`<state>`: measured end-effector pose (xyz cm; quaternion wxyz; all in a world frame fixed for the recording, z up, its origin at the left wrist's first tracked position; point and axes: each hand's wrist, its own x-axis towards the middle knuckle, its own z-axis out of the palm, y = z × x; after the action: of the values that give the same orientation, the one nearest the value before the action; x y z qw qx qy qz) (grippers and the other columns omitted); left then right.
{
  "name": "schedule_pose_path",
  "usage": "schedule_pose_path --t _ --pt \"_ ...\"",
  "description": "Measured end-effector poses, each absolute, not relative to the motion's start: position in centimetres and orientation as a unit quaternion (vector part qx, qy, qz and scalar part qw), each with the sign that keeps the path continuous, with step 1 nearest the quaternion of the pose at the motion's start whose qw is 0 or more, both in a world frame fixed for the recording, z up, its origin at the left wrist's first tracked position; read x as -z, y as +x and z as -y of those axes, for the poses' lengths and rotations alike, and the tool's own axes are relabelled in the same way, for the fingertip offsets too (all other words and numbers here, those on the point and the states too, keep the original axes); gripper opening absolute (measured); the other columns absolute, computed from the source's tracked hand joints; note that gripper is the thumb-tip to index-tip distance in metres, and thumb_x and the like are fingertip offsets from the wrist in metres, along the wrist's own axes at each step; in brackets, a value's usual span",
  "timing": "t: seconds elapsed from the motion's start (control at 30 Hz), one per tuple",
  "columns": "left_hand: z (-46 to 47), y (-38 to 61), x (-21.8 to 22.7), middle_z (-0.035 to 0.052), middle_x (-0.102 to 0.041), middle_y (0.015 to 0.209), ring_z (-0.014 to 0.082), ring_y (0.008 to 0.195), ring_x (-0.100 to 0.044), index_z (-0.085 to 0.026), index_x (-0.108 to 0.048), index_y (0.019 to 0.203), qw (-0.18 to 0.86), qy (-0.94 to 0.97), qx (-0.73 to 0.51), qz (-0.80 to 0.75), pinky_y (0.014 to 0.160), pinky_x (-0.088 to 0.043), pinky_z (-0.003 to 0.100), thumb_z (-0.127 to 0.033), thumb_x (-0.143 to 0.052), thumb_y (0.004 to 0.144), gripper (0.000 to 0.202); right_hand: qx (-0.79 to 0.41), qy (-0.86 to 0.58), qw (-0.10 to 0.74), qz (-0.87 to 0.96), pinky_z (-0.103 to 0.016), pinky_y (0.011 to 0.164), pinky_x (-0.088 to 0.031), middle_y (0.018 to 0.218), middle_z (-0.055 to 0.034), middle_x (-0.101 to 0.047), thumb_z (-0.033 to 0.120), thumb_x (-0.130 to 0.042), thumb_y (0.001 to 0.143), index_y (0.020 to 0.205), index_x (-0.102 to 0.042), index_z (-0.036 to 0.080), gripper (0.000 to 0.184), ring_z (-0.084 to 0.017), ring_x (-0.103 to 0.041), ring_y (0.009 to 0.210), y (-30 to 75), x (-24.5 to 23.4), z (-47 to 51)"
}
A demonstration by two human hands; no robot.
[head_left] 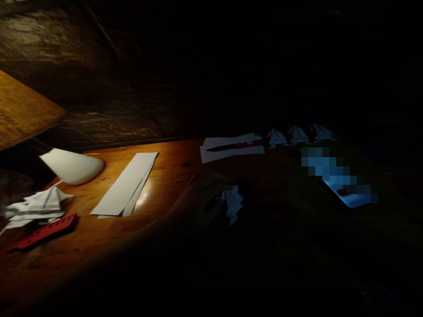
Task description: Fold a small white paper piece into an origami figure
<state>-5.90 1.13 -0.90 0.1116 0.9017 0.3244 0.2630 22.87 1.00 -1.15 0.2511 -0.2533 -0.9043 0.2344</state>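
Observation:
The scene is very dark. My left hand (201, 196) reaches in from the lower left, and its fingers close on a small folded white paper (233, 203) near the middle of the wooden table (172, 163). Just right of the paper a dim shape seems to be my right hand (269, 193). It is too dark to see its fingers or whether it touches the paper.
A white lamp shade (74, 166) glows at the left. Beside it lie long white paper strips (127, 185), crumpled folded papers (39, 203) and a red ruler (44, 232). At the back are sheets with a red-handled knife (236, 145), three folded paper figures (297, 134) and a lit phone (346, 189).

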Motion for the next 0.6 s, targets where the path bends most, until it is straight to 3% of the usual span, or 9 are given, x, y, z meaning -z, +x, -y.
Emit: schedule_pose_path --t 0.17,0.37,0.6 --pt "-1.2 -6.5 0.4 0.0078 -0.066 0.129 0.0265 0.123 -0.06 -0.024 -0.067 0.122 0.132 0.878 -0.319 -0.33 0.103 -0.05 0.049 -0.011 -0.06 0.089 0.036 -0.232 -0.277 0.25 0.898 -0.035 0.09 -0.056 0.104 -0.0063 -0.073 0.02 -0.061 0.101 0.101 -0.075 0.019 0.015 -0.017 -0.067 0.099 23.3 0.2 -0.9" --pt "-0.2 -5.9 0.0 0.0022 -0.072 0.125 0.0232 0.118 -0.065 -0.029 -0.072 0.115 0.182 0.907 -0.271 -0.267 0.106 -0.05 0.044 -0.022 -0.067 0.093 0.024 -0.217 -0.289 0.244 0.9 -0.042 0.095 -0.058 0.125 -0.0098 -0.067 0.039 -0.061 0.103 0.121 -0.067 0.018 0.028 -0.021 -0.067 0.108 23.6 -0.5 -1.0" --pt "-0.4 -5.0 0.9 0.0118 -0.064 0.133 0.0245 0.112 -0.067 -0.018 -0.063 0.13 0.233 0.888 -0.251 -0.307 0.096 -0.059 0.046 -0.038 -0.064 0.102 0.034 -0.211 -0.268 0.242 0.908 -0.042 0.095 -0.058 0.129 -0.0105 -0.065 0.038 -0.061 0.103 0.125 -0.066 0.02 0.029 -0.021 -0.066 0.11 23.0 0.3 -0.9"
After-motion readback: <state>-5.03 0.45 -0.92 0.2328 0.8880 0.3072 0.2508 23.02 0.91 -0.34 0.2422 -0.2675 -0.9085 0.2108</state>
